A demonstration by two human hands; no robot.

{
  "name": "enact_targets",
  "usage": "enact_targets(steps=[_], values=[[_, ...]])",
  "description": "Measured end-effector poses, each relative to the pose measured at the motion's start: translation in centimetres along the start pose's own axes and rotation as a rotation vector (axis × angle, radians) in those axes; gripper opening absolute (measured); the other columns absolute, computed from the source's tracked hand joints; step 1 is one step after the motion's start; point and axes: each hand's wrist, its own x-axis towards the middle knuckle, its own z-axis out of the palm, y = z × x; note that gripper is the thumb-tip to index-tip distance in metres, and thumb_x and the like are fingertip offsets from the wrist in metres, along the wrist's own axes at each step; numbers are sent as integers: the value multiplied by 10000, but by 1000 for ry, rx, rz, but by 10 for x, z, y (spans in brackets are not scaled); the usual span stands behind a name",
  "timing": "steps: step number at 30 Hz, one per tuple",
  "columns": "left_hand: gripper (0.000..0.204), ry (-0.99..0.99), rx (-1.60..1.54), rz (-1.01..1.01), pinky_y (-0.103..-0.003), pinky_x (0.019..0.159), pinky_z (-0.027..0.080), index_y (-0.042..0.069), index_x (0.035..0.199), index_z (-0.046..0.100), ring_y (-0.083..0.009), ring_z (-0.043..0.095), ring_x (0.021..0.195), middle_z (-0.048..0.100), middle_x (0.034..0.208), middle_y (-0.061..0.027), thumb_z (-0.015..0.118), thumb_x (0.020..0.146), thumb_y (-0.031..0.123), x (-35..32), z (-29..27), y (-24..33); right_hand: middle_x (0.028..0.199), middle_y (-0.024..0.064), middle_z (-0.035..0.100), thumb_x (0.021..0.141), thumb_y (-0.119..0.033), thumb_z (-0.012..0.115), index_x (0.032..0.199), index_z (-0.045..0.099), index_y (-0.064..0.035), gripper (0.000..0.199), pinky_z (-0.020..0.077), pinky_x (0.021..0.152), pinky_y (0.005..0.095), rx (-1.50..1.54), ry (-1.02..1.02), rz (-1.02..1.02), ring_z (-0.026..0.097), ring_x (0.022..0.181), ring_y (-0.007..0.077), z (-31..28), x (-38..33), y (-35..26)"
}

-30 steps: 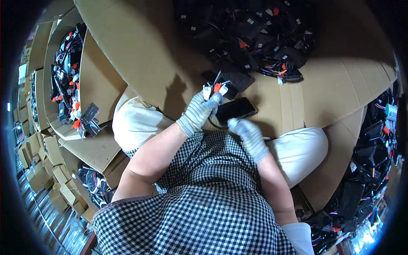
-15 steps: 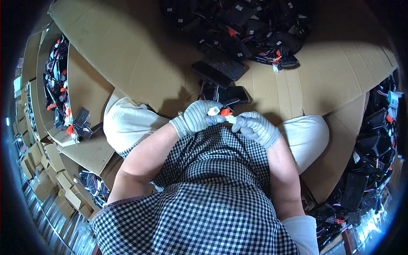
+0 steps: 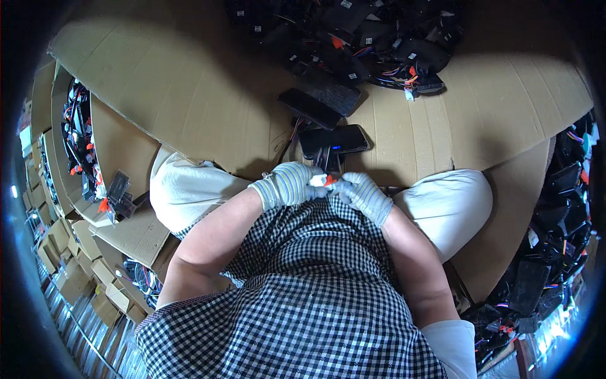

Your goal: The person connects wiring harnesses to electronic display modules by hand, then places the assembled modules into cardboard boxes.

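Note:
Both my hands wear striped grey work gloves and meet in front of my checked apron. My left hand (image 3: 289,184) is closed on a small white plug connector (image 3: 317,180) with a red piece (image 3: 329,180) beside it. Fingers of my right hand (image 3: 362,196) pinch at the other side of the red piece, partly hiding what they grip. Just beyond lies a flat black device (image 3: 334,139) with a small blue light showing on its dark face. Cables (image 3: 324,158) run from it toward my hands.
Another black device (image 3: 309,108) lies behind on the cardboard sheet (image 3: 189,95). A big heap of black devices with wires (image 3: 379,44) fills the far side. More wired units sit in a carton at left (image 3: 81,136) and in a pile at right (image 3: 555,215).
My right hand has moved left against my left hand, and the white connectors, held apart before, are now together. A blue light now shows on the black device, which is less covered.

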Motion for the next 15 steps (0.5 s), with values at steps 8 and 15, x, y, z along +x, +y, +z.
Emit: enact_targets(steps=[8,15], values=[[458,-164,111,-17,-396,735,471,85,1076,577,-340,609,815,640,875,-168,701,700,315,4,6,-4,611,21,575,859,-144,559,883,638,3,169,381,442,207,-94,5,75,471,481,59,6,3,-5],[500,-112,141,18,-404,728,478,46,1142,528,-353,607,802,632,860,-195,680,705,236,9,12,-15,571,3,541,860,-179,567,814,631,-21,177,356,409,213,-67,-32,82,445,438,55,1,-2,-13]])
